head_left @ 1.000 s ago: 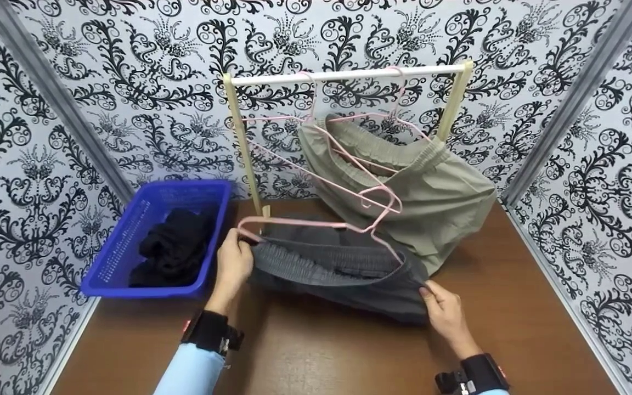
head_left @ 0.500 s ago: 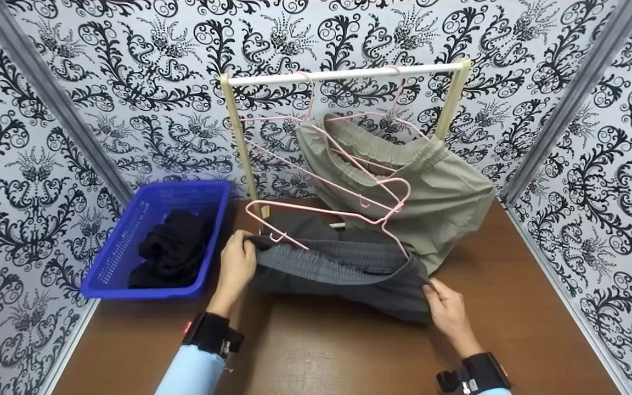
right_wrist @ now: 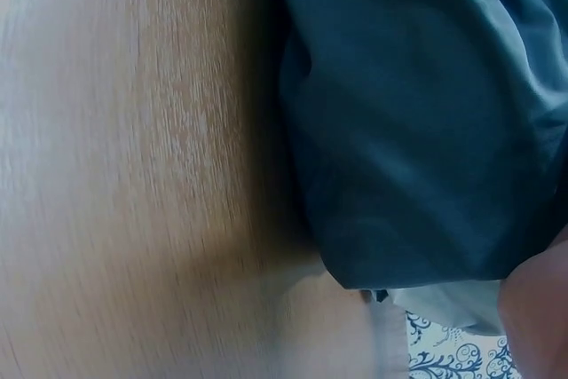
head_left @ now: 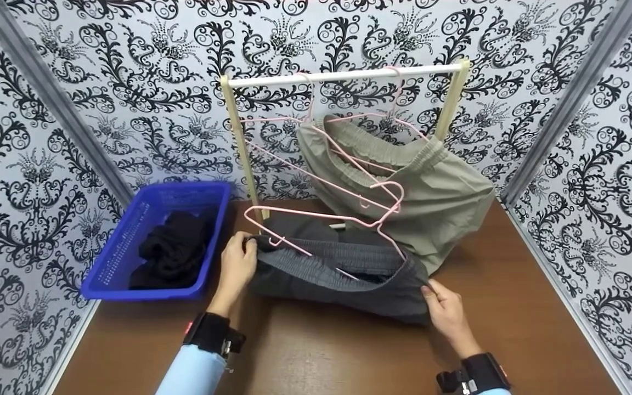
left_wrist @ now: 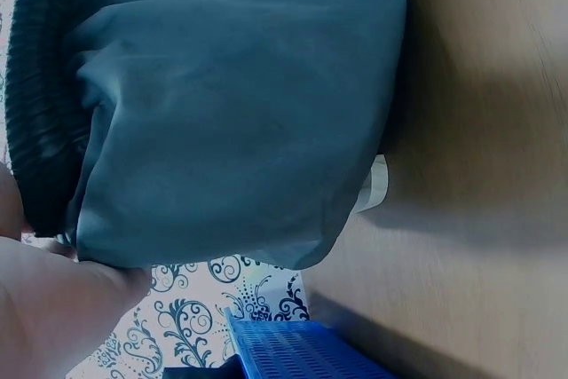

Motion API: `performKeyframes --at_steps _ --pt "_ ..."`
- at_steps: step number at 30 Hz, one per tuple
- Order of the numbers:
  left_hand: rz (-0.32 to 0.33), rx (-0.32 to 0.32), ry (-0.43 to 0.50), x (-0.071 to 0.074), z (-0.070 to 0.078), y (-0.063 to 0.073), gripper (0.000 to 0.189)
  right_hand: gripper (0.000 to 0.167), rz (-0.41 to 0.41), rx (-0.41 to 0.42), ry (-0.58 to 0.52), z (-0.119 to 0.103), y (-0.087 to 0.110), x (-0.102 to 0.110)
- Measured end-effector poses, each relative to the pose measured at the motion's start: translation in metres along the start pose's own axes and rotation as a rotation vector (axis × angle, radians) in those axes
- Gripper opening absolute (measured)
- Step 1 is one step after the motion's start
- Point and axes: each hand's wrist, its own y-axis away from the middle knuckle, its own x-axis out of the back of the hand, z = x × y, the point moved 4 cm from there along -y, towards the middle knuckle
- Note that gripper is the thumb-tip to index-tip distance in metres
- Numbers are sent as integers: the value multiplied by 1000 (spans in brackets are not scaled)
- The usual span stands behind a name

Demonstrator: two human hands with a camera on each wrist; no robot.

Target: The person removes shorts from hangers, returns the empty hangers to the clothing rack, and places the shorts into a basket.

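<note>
Dark grey elastic-waist shorts (head_left: 338, 299) are stretched between both hands, low over the table. My left hand (head_left: 238, 263) grips the left end of the waistband, and my right hand (head_left: 450, 314) pinches the cloth at the right side. A pink hanger (head_left: 316, 212) sits partly inside the waist opening; its right shoulder runs down into the waistband, while its left shoulder sticks out above, near my left hand. The hanger's hook points up and back. In the left wrist view the grey cloth (left_wrist: 231, 122) fills much of the picture, and thumb and fingers hold its gathered edge.
Behind stands a small rack with a white rail (head_left: 349, 75). Khaki shorts (head_left: 431, 192) hang there on a pink hanger, beside another pink hanger (head_left: 277, 118). A blue basket (head_left: 90, 285) with black clothing (head_left: 176, 247) stands at left. Patterned walls enclose the brown table (head_left: 316, 356).
The hanger's left end has come out from beside my left hand and lifted above the waistband, then dipped slightly. My left hand now holds only the cloth; my right hand stays nearly still.
</note>
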Motion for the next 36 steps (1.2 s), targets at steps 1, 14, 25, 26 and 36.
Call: performKeyframes --at_steps 1,14,25,26,36 --pt "-2 8 3 -1 -1 0 15 19 2 8 4 0 0 0" --pt "-33 66 -2 -3 -1 1 18 17 1 51 3 -1 0 -3" --pt "-32 67 -3 -6 -2 3 18 17 8 50 42 -3 -1 -4" --pt "-34 65 0 -7 -2 3 19 17 8 50 43 -3 -1 -4" --pt "-55 78 6 -13 -3 4 23 16 4 30 59 -2 -1 -5"
